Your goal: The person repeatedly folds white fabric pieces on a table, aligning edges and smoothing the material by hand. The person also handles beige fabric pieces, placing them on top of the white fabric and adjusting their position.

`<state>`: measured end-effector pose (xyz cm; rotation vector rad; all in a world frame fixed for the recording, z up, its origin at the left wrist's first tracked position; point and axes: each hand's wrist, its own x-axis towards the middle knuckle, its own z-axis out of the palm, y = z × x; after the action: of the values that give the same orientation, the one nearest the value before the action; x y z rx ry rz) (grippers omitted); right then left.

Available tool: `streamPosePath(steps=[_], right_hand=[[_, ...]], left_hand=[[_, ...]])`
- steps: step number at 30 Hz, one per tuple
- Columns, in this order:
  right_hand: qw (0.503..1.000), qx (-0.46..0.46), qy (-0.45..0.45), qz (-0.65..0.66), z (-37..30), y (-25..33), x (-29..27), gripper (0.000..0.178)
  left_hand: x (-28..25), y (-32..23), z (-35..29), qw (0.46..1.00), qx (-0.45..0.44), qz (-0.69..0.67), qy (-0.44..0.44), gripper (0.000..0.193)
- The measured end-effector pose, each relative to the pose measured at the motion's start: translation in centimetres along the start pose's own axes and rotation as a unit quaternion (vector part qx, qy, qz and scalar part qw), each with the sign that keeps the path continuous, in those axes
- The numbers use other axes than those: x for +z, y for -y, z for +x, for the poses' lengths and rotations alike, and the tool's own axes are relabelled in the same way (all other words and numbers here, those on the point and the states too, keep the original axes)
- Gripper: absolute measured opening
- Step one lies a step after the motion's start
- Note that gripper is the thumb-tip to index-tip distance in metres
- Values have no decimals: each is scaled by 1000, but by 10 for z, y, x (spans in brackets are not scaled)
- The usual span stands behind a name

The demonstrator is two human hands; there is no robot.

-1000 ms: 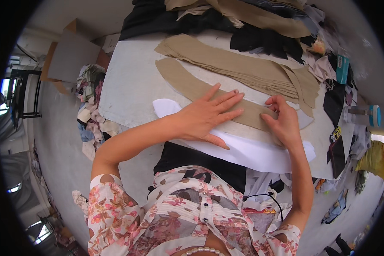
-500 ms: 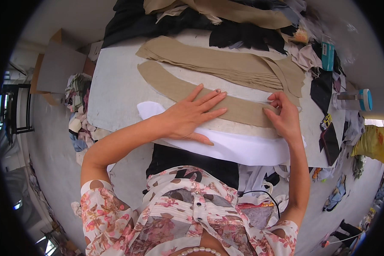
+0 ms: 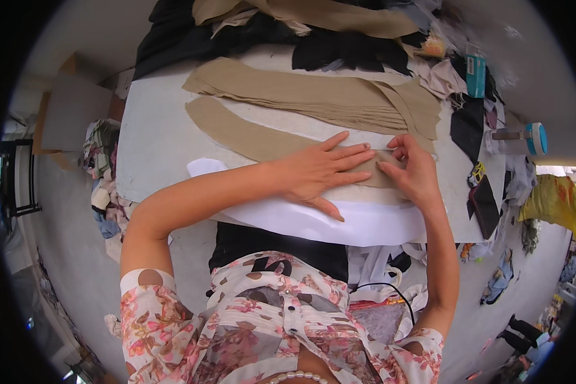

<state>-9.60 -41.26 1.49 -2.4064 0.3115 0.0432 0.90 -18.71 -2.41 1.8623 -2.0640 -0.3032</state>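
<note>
One tan strip [image 3: 237,136], under left hand [image 3: 320,173], right end beneath right grip [image 3: 417,173]

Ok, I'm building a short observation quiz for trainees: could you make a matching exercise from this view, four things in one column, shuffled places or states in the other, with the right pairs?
Column one
1. Left hand
2. Right hand
3. White fabric
4. Tan pile

Column two
A. Curled, near the right end of the single tan strip
B. Layered, beyond that strip
C. Spread out, across that strip
D. On the table's near side

Pairs: 1-C, 2-A, 3-D, 4-B
</note>
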Motion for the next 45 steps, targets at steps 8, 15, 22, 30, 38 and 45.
streamPosePath(steps=[8, 15, 22, 30, 38, 45], right_hand=[[981, 72, -39, 178, -17, -52, -46, 35], [980, 70, -106, 154, -10, -60, -35, 35], [986, 48, -155, 41, -10, -64, -27, 38], [966, -22, -225, -127, 15, -75, -46, 28], [940, -100, -162, -283, 61, -73, -69, 17], [913, -147, -295, -241, 45, -71, -73, 31]], left_hand=[[-5, -1, 0, 999, -2, 13, 29, 98], [-7, -3, 1, 999, -7, 24, 36, 99], [-7, -3, 0, 999, -8, 25, 38, 98], [-9, -4, 1, 999, -8, 34, 42, 97], [-9, -5, 1, 998, -13, 30, 46, 97], [-9, -6, 1, 998, -20, 32, 49, 98]])
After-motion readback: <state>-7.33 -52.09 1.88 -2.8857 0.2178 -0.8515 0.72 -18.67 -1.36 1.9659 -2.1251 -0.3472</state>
